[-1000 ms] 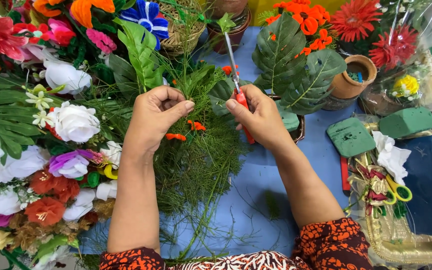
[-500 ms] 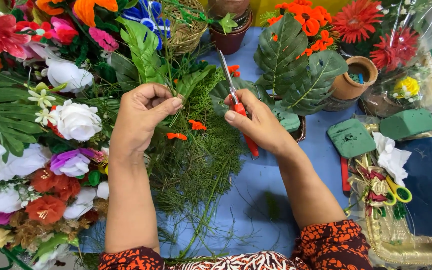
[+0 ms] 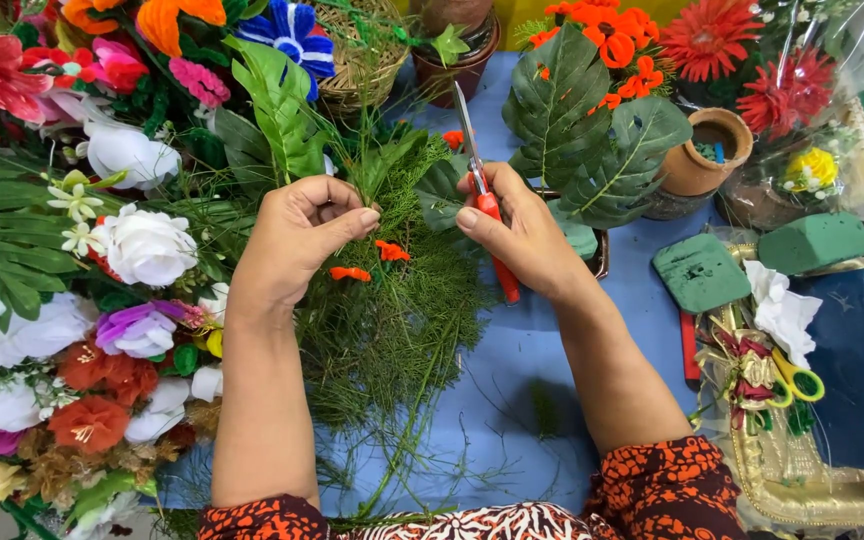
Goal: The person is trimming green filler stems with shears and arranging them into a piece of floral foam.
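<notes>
Two bare hands work over a heap of feathery green sprigs (image 3: 392, 310) that lies on the blue table (image 3: 512, 400) in the middle of the view. The left hand (image 3: 297, 235) is clenched around the top of a thin green stem (image 3: 357, 165), thumb and fingers pinching it just where it rises out of the heap. The right hand (image 3: 522, 235) grasps a pair of red-handled scissors (image 3: 482, 195), blades pointing toward twelve o'clock; whether the blades are parted cannot be told.

Judging by how things lie, the trimming looks partly done: small orange flower bits (image 3: 367, 262) rest loose on the greenery between the hands, and stray green strands trail toward six o'clock. The pinched stem is not between the blades, so a cut on it seems not yet made, and most of the heap looks unsorted.

At nine o'clock lies a bank of artificial flowers, among them a white rose (image 3: 147, 245) and a purple bloom (image 3: 137, 330). At twelve o'clock stands a wicker basket (image 3: 357, 60), and at one o'clock a plant with broad green leaves (image 3: 592, 120) and orange blooms. A clay pot (image 3: 707, 155) sits at two o'clock, and green foam blocks (image 3: 702, 272) lie at three o'clock beside a white flower (image 3: 782, 310).
</notes>
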